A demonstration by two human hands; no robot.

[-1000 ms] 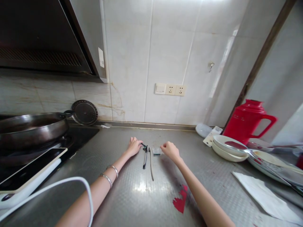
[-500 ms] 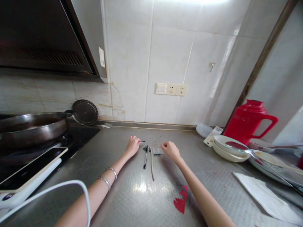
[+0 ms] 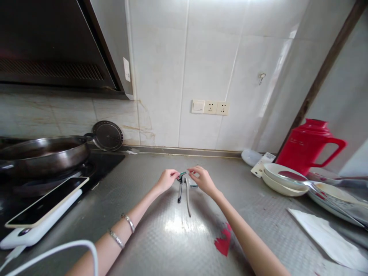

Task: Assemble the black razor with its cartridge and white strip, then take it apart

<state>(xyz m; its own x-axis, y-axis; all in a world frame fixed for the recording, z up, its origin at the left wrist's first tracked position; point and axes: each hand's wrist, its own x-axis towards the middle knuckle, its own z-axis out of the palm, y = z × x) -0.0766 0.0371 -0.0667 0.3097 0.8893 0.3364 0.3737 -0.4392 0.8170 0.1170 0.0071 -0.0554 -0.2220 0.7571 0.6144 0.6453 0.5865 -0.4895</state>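
My left hand [image 3: 168, 179] pinches a small dark green strip [image 3: 183, 173] between thumb and fingertips, just above the metal counter. Opposite it, my right hand [image 3: 202, 179] has its thumb and fingers apart, close to the strip's other end and holding nothing I can see. Below the strip lies a thin black stick-like tool [image 3: 179, 192]; its upper end is partly covered by the strip. A pale, slightly bent rod [image 3: 188, 199] rests beside that. Partly hidden by my right hand is a small clear piece with a green edge [image 3: 193, 184].
Torn red paper [image 3: 223, 241] lies near my right forearm. Bowls [image 3: 280, 186], a red thermos jug [image 3: 307, 147] and white paper [image 3: 324, 234] are on the right. A phone [image 3: 47, 201] and a pan [image 3: 43, 157] on the cooktop are at left; a white cable [image 3: 71, 244] crosses the front.
My left hand has moved slightly right and now holds the green strip by the tools. My right hand's fingers have spread and come nearer to it. The view has shifted a little.
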